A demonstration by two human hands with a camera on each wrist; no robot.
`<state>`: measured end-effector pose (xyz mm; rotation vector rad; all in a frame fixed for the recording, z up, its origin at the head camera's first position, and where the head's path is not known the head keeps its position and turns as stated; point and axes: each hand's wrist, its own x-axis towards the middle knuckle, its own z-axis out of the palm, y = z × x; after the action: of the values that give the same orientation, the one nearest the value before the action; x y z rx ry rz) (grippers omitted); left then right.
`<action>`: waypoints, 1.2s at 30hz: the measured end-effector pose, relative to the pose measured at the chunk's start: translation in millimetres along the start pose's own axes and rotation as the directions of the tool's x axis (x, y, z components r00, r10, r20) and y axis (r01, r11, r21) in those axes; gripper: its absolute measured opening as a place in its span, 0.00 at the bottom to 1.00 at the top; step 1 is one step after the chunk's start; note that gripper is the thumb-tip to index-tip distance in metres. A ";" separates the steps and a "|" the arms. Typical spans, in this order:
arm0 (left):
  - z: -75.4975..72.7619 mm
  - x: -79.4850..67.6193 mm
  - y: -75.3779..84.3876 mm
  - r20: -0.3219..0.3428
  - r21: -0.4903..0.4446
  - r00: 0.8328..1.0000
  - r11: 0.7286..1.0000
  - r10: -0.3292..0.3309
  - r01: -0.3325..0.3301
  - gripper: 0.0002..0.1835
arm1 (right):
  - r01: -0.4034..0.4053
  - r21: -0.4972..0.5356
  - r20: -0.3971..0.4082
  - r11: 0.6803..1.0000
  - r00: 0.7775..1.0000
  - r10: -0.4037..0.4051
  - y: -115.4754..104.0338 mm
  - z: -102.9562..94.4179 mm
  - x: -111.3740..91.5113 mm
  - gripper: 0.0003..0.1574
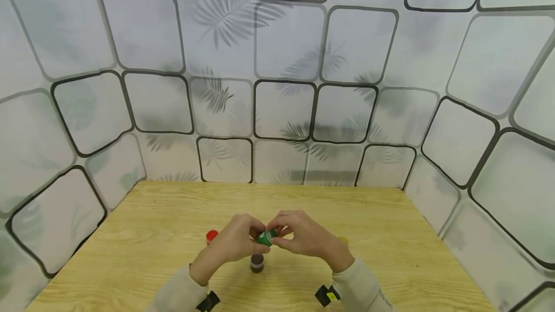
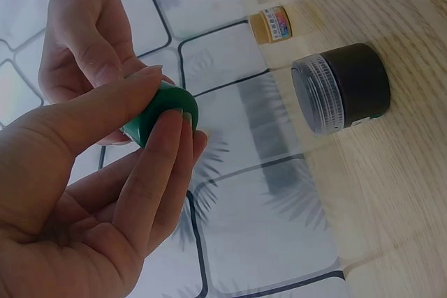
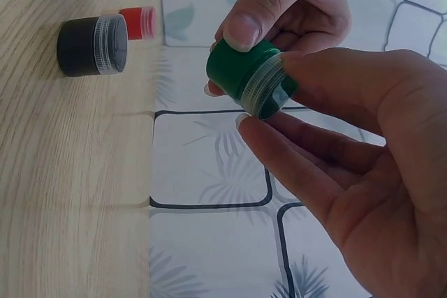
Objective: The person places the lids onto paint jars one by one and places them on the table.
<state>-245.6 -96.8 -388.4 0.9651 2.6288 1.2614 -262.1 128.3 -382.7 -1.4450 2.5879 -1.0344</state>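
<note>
Pale wooden table (image 1: 355,215) before patterned walls (image 1: 288,42)
Black and grey rounded squares (image 1: 284,110) and faded leaves (image 1: 225,20) cover the walls behind and on both sides; the table shows streaked grain.

The left hand (image 1: 236,239) and right hand (image 1: 303,235) meet above the wooden table (image 1: 182,206), pinching a small green jar (image 1: 265,238) between them; a dark jar (image 1: 257,263) stands just below it in view; a red-topped jar (image 1: 212,235) sits beside the left hand, partly hidden; a yellow thing (image 1: 343,240) peeks past the right wrist; behind rises a pale wall (image 1: 225,158) patterned with rounded squares and grey fronds
</note>
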 end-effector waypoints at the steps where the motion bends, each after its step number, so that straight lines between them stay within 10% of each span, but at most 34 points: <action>1: -0.1 0.1 0.3 -0.001 0.000 1.000 1.000 0.000 0.000 0.09 | -0.003 0.002 0.001 1.000 1.000 0.003 -0.1 -0.2 0.1 0.13; 14: -1.7 0.9 4.0 0.012 -0.011 1.000 1.000 -0.026 0.026 0.09 | -0.043 0.018 0.025 0.999 0.999 0.042 -1.6 -0.7 0.9 0.15; 29: -3.1 1.1 0.5 0.004 -0.014 1.000 1.000 -0.026 0.026 0.11 | 0.236 -0.093 -0.050 0.967 0.969 -0.242 3.5 -0.8 0.6 0.13; 36: -2.7 0.4 0.6 0.004 -0.013 1.000 1.000 -0.022 0.022 0.11 | 0.233 -0.071 -0.049 0.970 0.970 -0.236 4.3 1.1 1.0 0.11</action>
<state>-246.5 -98.1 -386.0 0.9332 2.6178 1.2686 -265.7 128.4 -385.6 -1.7993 2.5573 -1.0362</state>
